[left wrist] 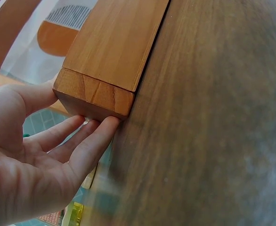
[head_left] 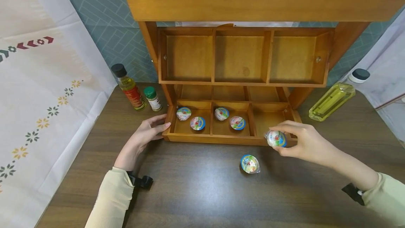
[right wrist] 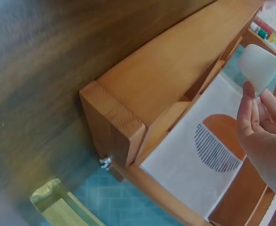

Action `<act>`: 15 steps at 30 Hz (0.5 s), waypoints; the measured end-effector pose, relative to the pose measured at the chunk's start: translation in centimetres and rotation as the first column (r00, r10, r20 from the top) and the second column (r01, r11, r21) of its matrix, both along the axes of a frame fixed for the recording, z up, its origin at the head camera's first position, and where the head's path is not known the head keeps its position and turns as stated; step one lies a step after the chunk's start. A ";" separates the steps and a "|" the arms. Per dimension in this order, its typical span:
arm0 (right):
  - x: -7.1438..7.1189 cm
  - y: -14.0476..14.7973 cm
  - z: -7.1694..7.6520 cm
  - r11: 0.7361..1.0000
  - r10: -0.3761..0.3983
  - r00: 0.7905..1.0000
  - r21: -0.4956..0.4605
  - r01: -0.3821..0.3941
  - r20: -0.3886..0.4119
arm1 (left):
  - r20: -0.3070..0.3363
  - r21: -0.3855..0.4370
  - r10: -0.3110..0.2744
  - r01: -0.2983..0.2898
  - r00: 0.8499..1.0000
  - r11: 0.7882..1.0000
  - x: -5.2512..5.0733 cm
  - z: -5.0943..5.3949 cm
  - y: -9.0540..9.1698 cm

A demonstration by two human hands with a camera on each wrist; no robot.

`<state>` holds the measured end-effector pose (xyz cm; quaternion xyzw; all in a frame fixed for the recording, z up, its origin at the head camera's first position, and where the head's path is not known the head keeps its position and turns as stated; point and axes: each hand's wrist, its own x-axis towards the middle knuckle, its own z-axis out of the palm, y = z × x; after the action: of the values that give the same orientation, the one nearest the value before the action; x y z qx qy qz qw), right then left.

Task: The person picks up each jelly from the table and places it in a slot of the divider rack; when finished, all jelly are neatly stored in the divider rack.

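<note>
In the head view my right hand (head_left: 299,140) pinches a small jelly cup (head_left: 276,138) with a printed lid, above the front edge of the wooden rack's (head_left: 186,138) lower right compartment. The right wrist view shows this cup's white side (right wrist: 259,68) between thumb and fingers. My left hand (head_left: 147,131) rests on the rack's lower left front corner; its fairly straight fingers touch the side and the thumb lies at the rim, its tip hidden in the left wrist view. Two jelly cups (head_left: 197,123) sit in the left compartment and two (head_left: 237,123) in the middle one.
Another jelly cup (head_left: 250,164) lies on the table before the rack. A dark-capped bottle (head_left: 133,92) and a green-capped jar (head_left: 153,99) stand left of it, a yellow oil bottle (head_left: 332,101) to the right. Upper tiers (head_left: 240,57) overhang the lower one.
</note>
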<state>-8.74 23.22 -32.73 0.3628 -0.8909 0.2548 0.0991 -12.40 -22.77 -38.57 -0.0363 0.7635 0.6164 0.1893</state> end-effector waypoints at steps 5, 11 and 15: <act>-1.9 0.1 0.1 0.999 -0.026 1.000 0.022 0.027 -0.006 | -0.002 0.001 0.004 -0.004 1.000 1.000 0.0 0.0 -0.1; -4.1 0.0 -0.6 0.997 -0.064 0.998 0.046 0.063 0.024 | 0.000 -0.004 0.004 -0.004 1.000 1.000 -0.1 -0.1 -0.1; -5.6 0.1 -1.4 0.996 -0.073 0.996 0.047 0.071 0.060 | 0.001 -0.007 0.001 -0.001 1.000 1.000 -0.1 -0.1 -0.1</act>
<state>-14.30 23.28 -34.13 0.3246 -0.9115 0.2419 0.0727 -12.48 -22.85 -38.66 -0.0374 0.7655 0.6138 0.1892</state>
